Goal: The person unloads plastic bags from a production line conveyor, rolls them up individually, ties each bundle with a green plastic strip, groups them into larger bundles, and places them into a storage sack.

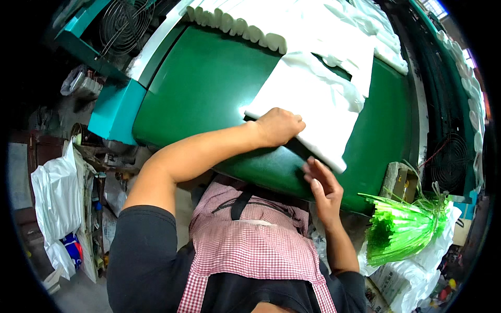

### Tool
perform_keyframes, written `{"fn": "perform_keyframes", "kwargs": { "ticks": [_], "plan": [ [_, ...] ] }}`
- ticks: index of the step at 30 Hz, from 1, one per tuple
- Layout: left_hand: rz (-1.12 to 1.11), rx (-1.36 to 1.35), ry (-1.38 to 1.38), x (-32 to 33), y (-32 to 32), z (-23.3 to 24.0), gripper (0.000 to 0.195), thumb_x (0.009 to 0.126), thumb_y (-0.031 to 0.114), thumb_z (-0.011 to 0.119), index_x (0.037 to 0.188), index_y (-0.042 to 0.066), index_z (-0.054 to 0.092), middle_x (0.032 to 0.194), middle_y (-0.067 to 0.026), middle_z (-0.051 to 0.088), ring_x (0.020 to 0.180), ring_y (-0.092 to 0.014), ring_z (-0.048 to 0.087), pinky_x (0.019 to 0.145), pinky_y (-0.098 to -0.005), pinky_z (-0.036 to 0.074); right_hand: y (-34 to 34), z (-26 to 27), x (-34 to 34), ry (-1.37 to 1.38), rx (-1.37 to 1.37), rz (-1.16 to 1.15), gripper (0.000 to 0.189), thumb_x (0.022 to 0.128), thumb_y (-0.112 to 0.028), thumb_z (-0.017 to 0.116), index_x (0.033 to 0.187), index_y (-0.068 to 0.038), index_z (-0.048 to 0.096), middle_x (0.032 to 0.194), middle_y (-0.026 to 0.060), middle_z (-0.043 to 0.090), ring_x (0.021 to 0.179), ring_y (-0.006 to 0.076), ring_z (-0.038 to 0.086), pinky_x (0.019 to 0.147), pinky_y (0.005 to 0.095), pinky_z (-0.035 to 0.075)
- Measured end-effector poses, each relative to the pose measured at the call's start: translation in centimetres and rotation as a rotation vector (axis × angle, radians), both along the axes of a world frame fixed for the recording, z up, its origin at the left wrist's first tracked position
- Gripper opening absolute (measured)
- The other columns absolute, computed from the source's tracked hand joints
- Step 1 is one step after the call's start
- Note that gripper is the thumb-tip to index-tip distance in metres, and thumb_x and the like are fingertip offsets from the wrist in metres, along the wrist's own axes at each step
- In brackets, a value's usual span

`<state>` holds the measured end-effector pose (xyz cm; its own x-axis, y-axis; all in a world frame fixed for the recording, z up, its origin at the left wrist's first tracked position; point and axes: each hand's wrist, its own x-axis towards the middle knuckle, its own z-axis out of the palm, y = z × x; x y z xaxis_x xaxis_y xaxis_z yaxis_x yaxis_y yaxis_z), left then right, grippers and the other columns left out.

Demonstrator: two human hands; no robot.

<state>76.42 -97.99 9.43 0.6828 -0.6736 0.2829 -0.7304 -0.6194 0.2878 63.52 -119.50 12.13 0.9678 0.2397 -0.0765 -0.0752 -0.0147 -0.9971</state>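
A stack of thin white sheets (305,90), apparently plastic bags, lies on a green conveyor-like bed (203,78). Its near edge is folded or rolled into a thick lip. My left hand (280,127) is closed in a fist over the middle of that lip; its fingertips are partly hidden. Just below the lip's right end, my right hand (325,187) is slightly blurred, fingers apart, holding nothing. Whether its fingertips touch the sheets I cannot tell.
More folded white sheets (235,23) lie across the bed's far end. A tied bundle of bright green strips (407,229) stands at right, above white sacks (407,285). A turquoise machine housing (117,111) flanks the bed at left. White plastic (58,199) hangs further left.
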Motion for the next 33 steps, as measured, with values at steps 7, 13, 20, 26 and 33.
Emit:
{"fn": "perform_keyframes", "kwargs": {
  "ticks": [7,13,20,26,33],
  "plan": [
    [-0.392,0.071,0.308,-1.8,3.9,2.7,0.026,0.072,0.012,0.069,0.097,0.007,0.069,0.136,-0.0157,0.047,0.12,-0.037,0.048,0.096,-0.0424,0.043,-4.7,-2.9,6.6,0.408,0.588,-0.128,0.05,0.094,-0.018,0.051,0.138,0.002,0.038,0.127,0.0194,0.056,0.122,0.0304,0.053,0.106,0.046,0.041],
    [-0.186,0.295,0.834,-0.9,4.7,5.1,0.02,0.073,0.018,0.069,0.091,0.011,0.072,0.109,-0.007,0.067,0.102,-0.026,0.062,0.086,-0.0388,0.047,-3.8,-1.2,5.2,-0.671,-0.675,0.506,0.057,0.079,0.007,0.053,0.13,-0.017,0.057,0.142,0.0121,0.048,0.131,0.0317,0.045,0.109,0.0402,0.036],
    [-0.386,0.296,-0.122,0.3,1.3,10.2,0.024,0.068,0.018,0.068,0.09,0.009,0.071,0.132,-0.0103,0.054,0.124,-0.034,0.048,0.109,-0.0465,0.032,-4.7,-0.1,9.5,-0.895,-1.161,0.823,0.059,0.077,-0.004,0.057,0.134,-0.018,0.052,0.148,0.0067,0.041,0.142,0.0271,0.027,0.116,0.0467,0.024],
    [-0.182,0.367,0.449,-2.5,1.0,5.6,0.036,0.076,0.025,0.07,0.106,0.007,0.066,0.135,-0.012,0.054,0.125,-0.042,0.046,0.098,-0.0621,0.037,-7.1,3.7,4.7,-0.17,-0.617,0.544,0.063,0.08,-0.029,0.065,0.136,-0.004,0.047,0.141,0.0226,0.044,0.14,0.04,0.026,0.115,0.0492,0.021],
    [-0.111,0.164,0.599,-4.6,4.4,6.3,0.038,0.081,0.021,0.065,0.117,0.009,0.061,0.116,-0.0185,0.062,0.111,-0.037,0.058,0.089,-0.0462,0.048,-4.5,2.3,3.6,-0.329,-0.963,0.349,0.041,0.082,-0.038,0.068,0.097,0.0,0.067,0.105,0.0206,0.064,0.101,0.0373,0.059,0.085,0.0455,0.047]
  ]
}}
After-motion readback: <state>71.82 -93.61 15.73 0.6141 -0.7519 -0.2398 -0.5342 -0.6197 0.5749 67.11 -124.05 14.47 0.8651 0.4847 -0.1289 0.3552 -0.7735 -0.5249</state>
